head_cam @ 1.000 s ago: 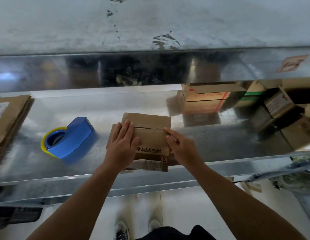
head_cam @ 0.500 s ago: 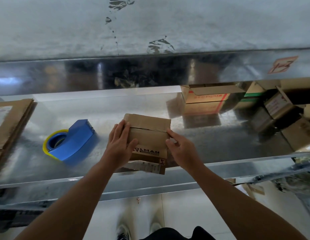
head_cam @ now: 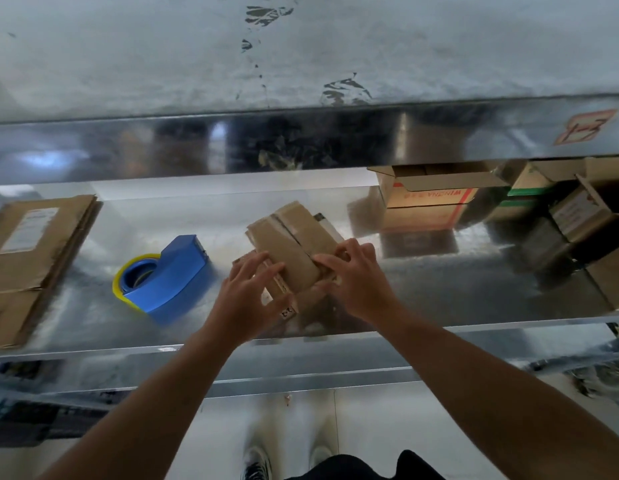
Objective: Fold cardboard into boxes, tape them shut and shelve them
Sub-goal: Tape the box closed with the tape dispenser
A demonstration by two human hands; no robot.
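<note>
Both hands hide the near end of the cardboard box (head_cam: 294, 244), and blur smears its print. Brown, flaps meeting at a seam, it lies skewed on the metal shelf (head_cam: 93, 306), right of the tape dispenser (head_cam: 162, 275). The left hand (head_cam: 252, 296) rests on it with fingers spread; the right hand (head_cam: 356, 282) grips its right edge with curled fingers.

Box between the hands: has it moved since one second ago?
Yes. The box has turned clockwise, now diagonal to the shelf edge; the tape dispenser beside it stayed put.
</note>
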